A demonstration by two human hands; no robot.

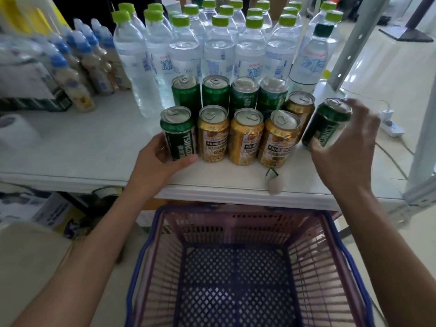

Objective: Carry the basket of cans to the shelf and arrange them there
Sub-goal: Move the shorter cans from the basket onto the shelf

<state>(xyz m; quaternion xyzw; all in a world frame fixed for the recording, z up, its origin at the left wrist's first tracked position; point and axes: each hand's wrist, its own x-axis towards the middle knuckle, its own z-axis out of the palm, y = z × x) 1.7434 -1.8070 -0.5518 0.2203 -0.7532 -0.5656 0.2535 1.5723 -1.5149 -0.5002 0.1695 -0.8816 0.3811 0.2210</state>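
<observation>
the basket (236, 267), pink-walled with blue handles and a dark blue mesh floor, is being seen nearest the camera, below the front edge of the white shelf (94, 152), with no cans inside it. at the left end of the front row, a green can (178, 133) is being gripped upright by the left hand (162, 159), the fingers being wrapped round its left side and the thumb being laid along its base. three gold cans (243, 135) are being kept upright beside it, touching in a line. at the right end, a second green can (326, 122) is being held tilted by the right hand (346, 142), the fingers being curled over its top and far side. behind the front row, four green cans (215, 93) and one gold can (300, 105) are being shown standing. farther back, water bottles (219, 43) with green caps are being seen ranked in rows.
</observation>
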